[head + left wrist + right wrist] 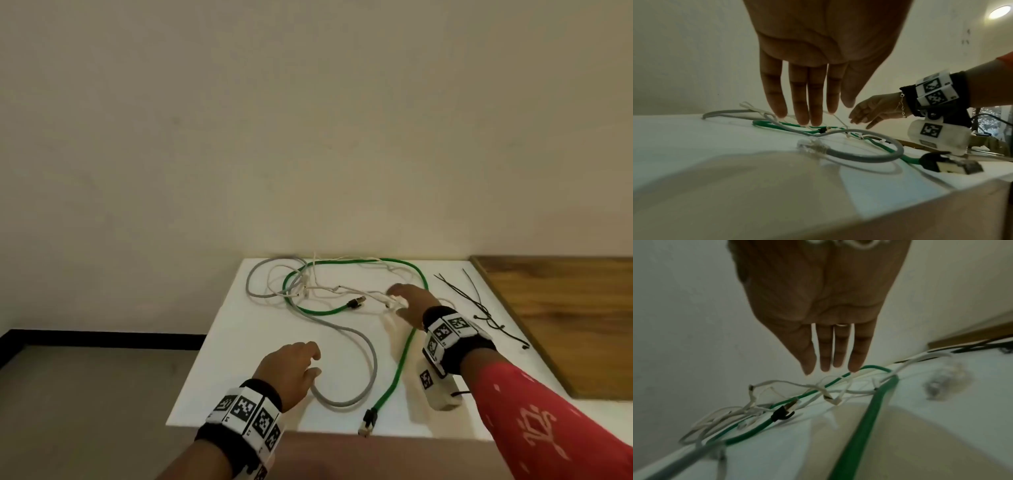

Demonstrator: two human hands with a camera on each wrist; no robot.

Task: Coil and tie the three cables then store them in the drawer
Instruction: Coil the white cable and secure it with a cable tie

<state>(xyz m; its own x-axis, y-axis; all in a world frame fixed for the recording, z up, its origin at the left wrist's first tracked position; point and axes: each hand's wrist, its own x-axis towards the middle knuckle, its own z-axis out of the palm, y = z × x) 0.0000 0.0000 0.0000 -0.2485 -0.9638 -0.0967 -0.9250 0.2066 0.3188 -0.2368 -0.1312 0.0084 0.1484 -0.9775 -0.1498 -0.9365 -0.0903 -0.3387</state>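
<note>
Three loose cables lie tangled on the white tabletop (239,377): a green cable (402,356) (898,153) (865,423), a grey cable (371,353) (869,156), and a thin white cable (346,289) (781,382). My left hand (294,368) (807,97) hovers flat and open above the grey cable's near end, fingers straight. My right hand (407,303) (830,352) is stretched out open above the white cable's far end, holding nothing. The green cable's near plug (368,423) (953,164) reaches the table's front edge.
Several black zip ties (479,305) lie on the right part of the table. A wooden surface (565,318) adjoins the table on the right. A wall stands right behind the table; floor lies to the left.
</note>
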